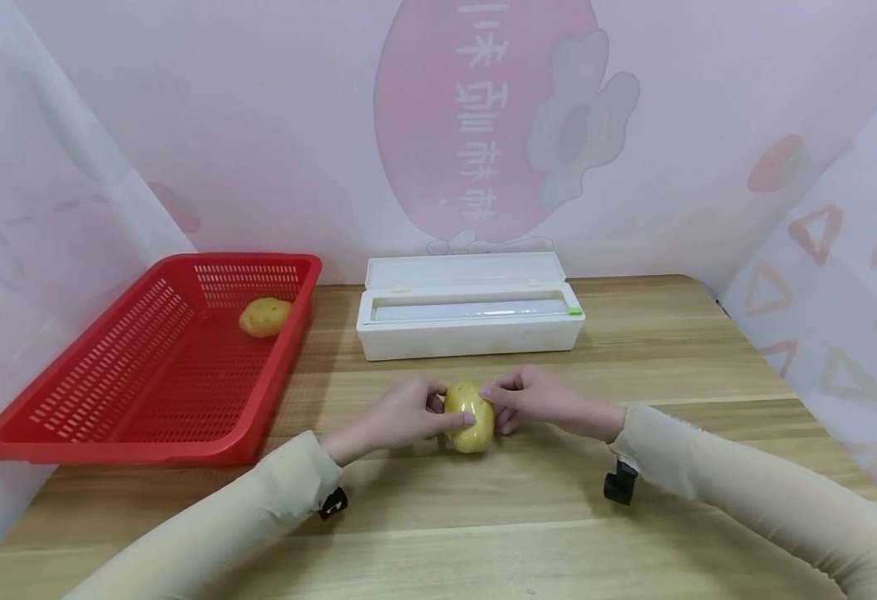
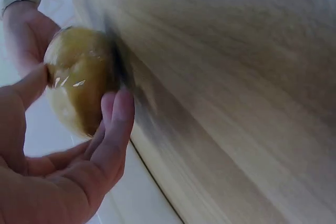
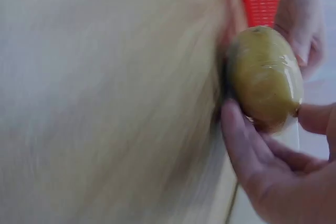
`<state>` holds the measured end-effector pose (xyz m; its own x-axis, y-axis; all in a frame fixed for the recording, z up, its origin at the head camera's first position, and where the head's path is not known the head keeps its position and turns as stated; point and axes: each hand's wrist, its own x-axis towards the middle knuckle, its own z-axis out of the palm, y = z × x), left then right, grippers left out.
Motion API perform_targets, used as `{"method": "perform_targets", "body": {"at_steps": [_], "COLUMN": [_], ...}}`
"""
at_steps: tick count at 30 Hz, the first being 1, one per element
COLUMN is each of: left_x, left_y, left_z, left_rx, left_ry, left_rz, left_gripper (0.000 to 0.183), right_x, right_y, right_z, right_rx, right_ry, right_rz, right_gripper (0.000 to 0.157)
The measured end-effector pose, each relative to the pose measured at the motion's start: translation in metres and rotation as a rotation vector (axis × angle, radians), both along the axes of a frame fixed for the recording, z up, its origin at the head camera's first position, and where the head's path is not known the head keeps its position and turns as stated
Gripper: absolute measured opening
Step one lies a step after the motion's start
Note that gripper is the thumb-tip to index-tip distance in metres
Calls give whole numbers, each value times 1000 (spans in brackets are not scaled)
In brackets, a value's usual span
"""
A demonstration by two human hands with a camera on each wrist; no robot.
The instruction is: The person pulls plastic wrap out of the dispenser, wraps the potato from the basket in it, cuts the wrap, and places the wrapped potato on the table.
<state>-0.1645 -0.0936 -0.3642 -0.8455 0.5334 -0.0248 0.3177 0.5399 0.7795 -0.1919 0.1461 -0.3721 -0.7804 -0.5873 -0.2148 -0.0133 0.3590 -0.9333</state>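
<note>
A yellow potato, with shiny clear film over its skin, is held just above or on the wooden table between both hands. My left hand grips it from the left, thumb across its front. From the right, my right hand holds it with the thumb near its top and the fingers curled along its side. In the left wrist view the film on the potato glints and wrinkles. The right wrist view shows the potato between thumb and fingertips. Its underside is hidden.
Behind the hands stands a white box, its lid raised, with a roll inside and a green piece at its right end. A red plastic basket on the left contains another potato. Printed cloth walls surround the wooden table.
</note>
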Motion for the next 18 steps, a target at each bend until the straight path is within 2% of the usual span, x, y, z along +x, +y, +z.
{"method": "perform_targets", "body": {"at_steps": [4,7,11,15,18], "left_x": [1,1,0,-1,-2], "left_y": [2,3,3,2,2], "left_z": [0,1,1,2,3], "left_rx": [-27,-44,-43,-48,-54], "left_ry": [62,104,148,169,166], "left_rz": [24,-31,-92,-101,-114], "left_gripper": [70,88,90,88,85], "right_x": [0,2,6,8,8], "right_y": [1,3,4,3,2], "right_z": [-1,0,0,0,1], "right_rx": [74,78,38,15,12], "right_ry": [268,402,419,420,429], "right_rz": [-41,-3,83,129,142], "right_gripper": [29,34,51,72,76]}}
